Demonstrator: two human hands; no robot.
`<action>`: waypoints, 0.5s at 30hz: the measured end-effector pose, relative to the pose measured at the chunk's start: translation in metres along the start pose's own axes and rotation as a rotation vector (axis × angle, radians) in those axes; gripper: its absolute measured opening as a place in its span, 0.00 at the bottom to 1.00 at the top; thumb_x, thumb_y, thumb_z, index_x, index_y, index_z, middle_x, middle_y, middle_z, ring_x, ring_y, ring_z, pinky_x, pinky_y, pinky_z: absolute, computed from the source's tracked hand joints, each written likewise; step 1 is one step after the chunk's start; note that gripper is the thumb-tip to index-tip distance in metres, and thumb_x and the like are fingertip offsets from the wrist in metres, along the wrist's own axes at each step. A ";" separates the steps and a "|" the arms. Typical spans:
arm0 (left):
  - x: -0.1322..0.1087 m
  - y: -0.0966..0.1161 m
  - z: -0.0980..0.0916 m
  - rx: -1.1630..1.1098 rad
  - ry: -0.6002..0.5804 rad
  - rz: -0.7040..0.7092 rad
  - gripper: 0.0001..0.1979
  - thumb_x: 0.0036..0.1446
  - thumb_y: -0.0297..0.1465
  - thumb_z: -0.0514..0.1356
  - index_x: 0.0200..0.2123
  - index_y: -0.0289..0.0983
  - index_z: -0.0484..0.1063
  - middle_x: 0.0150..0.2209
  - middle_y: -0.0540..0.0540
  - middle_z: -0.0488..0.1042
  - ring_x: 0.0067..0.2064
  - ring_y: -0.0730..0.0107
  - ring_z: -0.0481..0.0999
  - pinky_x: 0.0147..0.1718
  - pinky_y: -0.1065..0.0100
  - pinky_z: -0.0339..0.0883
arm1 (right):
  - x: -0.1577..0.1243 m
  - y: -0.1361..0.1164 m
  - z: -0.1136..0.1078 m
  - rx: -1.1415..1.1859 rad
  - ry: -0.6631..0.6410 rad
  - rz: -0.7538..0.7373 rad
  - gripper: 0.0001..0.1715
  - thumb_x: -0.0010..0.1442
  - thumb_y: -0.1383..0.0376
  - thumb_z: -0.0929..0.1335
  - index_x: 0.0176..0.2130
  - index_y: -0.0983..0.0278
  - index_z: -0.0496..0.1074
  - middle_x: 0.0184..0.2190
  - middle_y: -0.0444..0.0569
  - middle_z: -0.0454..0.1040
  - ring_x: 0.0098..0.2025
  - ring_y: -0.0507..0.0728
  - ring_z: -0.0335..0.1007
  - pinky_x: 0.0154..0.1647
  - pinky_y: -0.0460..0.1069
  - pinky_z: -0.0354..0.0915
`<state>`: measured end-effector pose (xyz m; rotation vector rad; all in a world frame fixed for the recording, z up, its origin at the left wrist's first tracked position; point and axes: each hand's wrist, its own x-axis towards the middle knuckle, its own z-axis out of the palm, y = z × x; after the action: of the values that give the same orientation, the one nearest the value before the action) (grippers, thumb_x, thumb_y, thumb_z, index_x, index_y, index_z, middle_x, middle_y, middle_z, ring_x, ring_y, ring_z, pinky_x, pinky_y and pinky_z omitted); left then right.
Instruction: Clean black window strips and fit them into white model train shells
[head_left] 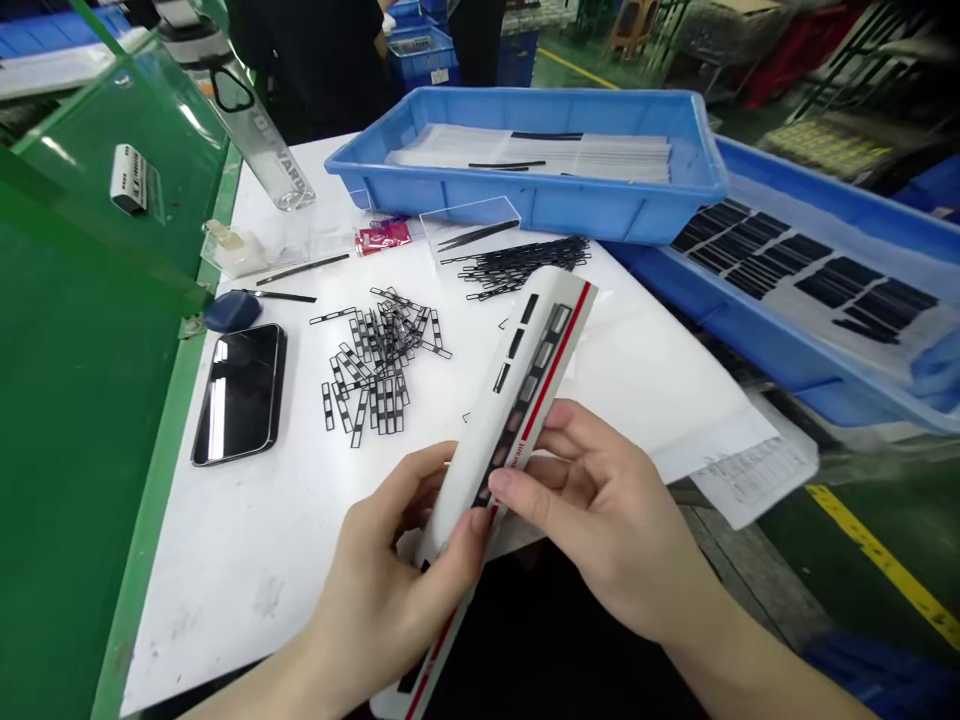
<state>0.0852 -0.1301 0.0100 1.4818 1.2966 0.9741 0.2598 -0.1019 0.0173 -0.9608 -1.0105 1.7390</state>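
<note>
A white model train carriage shell (pixel 480 425) with a red stripe and red lettering is held tilted above the table. My left hand (pixel 397 570) wraps round its lower part, thumb on the side wall near the stripe. On the right edge, my right hand (pixel 622 530) grips the shell, its thumb pressing by the lower end of a dark window strip (pixel 536 375) that lies along the side. The fingers behind the shell are partly hidden. Left of it on the table lies a loose pile of small black window frames (pixel 382 370). Longer black strips (pixel 525 265) are heaped beyond the shell.
A blue bin (pixel 525 205) stands at the table's back; another blue bin (pixel 787 350) holds dark strips at right. A phone (pixel 240 395), a clear bottle (pixel 262 140), black tweezers (pixel 480 235) and a red packet (pixel 382 237) lie about. A green partition (pixel 67 400) borders the left.
</note>
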 end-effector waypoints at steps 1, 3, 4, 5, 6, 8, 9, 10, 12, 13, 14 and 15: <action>-0.001 -0.001 0.002 -0.001 0.020 0.013 0.16 0.68 0.29 0.62 0.57 0.46 0.72 0.48 0.52 0.83 0.43 0.74 0.82 0.45 0.77 0.76 | 0.001 0.001 0.000 -0.004 0.002 -0.002 0.11 0.66 0.66 0.73 0.48 0.58 0.73 0.48 0.48 0.80 0.40 0.54 0.80 0.45 0.50 0.78; -0.001 -0.002 0.004 0.001 0.058 0.017 0.16 0.67 0.28 0.63 0.56 0.44 0.73 0.47 0.52 0.83 0.42 0.75 0.83 0.44 0.78 0.76 | 0.003 0.002 0.001 -0.028 0.032 -0.020 0.10 0.66 0.66 0.73 0.48 0.59 0.73 0.48 0.48 0.80 0.40 0.54 0.79 0.45 0.50 0.78; -0.002 -0.002 0.005 -0.002 0.073 0.008 0.15 0.67 0.29 0.63 0.56 0.43 0.74 0.46 0.51 0.84 0.42 0.74 0.83 0.44 0.78 0.76 | 0.004 0.003 0.002 -0.033 0.036 -0.024 0.10 0.67 0.66 0.73 0.48 0.59 0.72 0.48 0.48 0.79 0.41 0.55 0.80 0.45 0.49 0.78; -0.002 -0.003 0.006 -0.008 0.082 0.000 0.14 0.67 0.29 0.63 0.55 0.43 0.74 0.46 0.51 0.84 0.43 0.74 0.83 0.44 0.78 0.77 | 0.006 0.003 0.002 -0.025 0.035 -0.027 0.10 0.67 0.67 0.72 0.48 0.58 0.72 0.49 0.48 0.79 0.43 0.55 0.80 0.45 0.49 0.77; -0.002 -0.003 0.006 -0.012 0.085 -0.004 0.14 0.67 0.29 0.63 0.55 0.42 0.75 0.46 0.50 0.84 0.43 0.73 0.84 0.44 0.78 0.77 | 0.007 0.003 0.001 -0.009 0.028 -0.030 0.11 0.67 0.67 0.72 0.49 0.58 0.72 0.50 0.48 0.79 0.45 0.56 0.80 0.46 0.49 0.77; -0.002 -0.005 0.006 -0.016 0.086 0.009 0.14 0.66 0.29 0.64 0.55 0.42 0.75 0.47 0.50 0.84 0.44 0.73 0.84 0.45 0.79 0.76 | 0.011 0.001 0.000 0.019 0.003 -0.048 0.11 0.66 0.68 0.73 0.49 0.58 0.73 0.51 0.48 0.79 0.48 0.57 0.80 0.47 0.49 0.77; -0.003 -0.006 0.005 -0.012 0.088 0.025 0.15 0.66 0.28 0.64 0.55 0.43 0.75 0.48 0.51 0.84 0.44 0.74 0.84 0.45 0.80 0.76 | 0.013 0.001 -0.001 0.023 -0.004 -0.063 0.11 0.66 0.68 0.73 0.48 0.58 0.74 0.51 0.48 0.80 0.48 0.57 0.81 0.47 0.48 0.78; -0.003 -0.007 0.005 -0.002 0.092 0.041 0.16 0.66 0.28 0.64 0.56 0.44 0.75 0.48 0.52 0.84 0.45 0.75 0.84 0.46 0.81 0.75 | 0.015 0.000 -0.002 0.025 -0.003 -0.075 0.11 0.65 0.68 0.74 0.48 0.58 0.75 0.51 0.48 0.80 0.48 0.57 0.81 0.47 0.48 0.78; -0.003 -0.008 0.004 0.014 0.102 0.055 0.18 0.65 0.27 0.65 0.57 0.46 0.75 0.48 0.53 0.84 0.45 0.76 0.83 0.46 0.82 0.75 | 0.018 0.000 -0.005 0.030 -0.007 -0.080 0.11 0.65 0.68 0.75 0.47 0.58 0.77 0.50 0.47 0.81 0.46 0.57 0.82 0.46 0.48 0.78; -0.003 -0.009 0.004 0.017 0.103 0.051 0.18 0.66 0.27 0.64 0.57 0.46 0.75 0.48 0.54 0.84 0.45 0.76 0.83 0.46 0.82 0.75 | 0.020 0.000 -0.006 0.039 -0.012 -0.076 0.12 0.65 0.67 0.75 0.48 0.57 0.77 0.50 0.47 0.81 0.46 0.57 0.82 0.45 0.48 0.79; -0.003 -0.009 0.004 0.018 0.100 0.049 0.18 0.66 0.27 0.64 0.57 0.47 0.75 0.48 0.54 0.84 0.44 0.76 0.84 0.45 0.82 0.75 | 0.022 0.001 -0.008 0.050 -0.016 -0.077 0.12 0.65 0.67 0.75 0.49 0.56 0.78 0.50 0.46 0.81 0.46 0.57 0.82 0.45 0.48 0.79; -0.003 -0.009 0.004 0.020 0.098 0.048 0.18 0.66 0.28 0.65 0.57 0.47 0.75 0.47 0.55 0.84 0.44 0.76 0.84 0.45 0.82 0.75 | 0.024 0.001 -0.009 0.057 -0.023 -0.084 0.12 0.65 0.66 0.75 0.49 0.56 0.78 0.49 0.46 0.81 0.45 0.57 0.82 0.45 0.48 0.79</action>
<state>0.0867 -0.1331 0.0004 1.5029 1.3486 1.0796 0.2601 -0.0778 0.0087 -0.8526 -0.9966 1.7034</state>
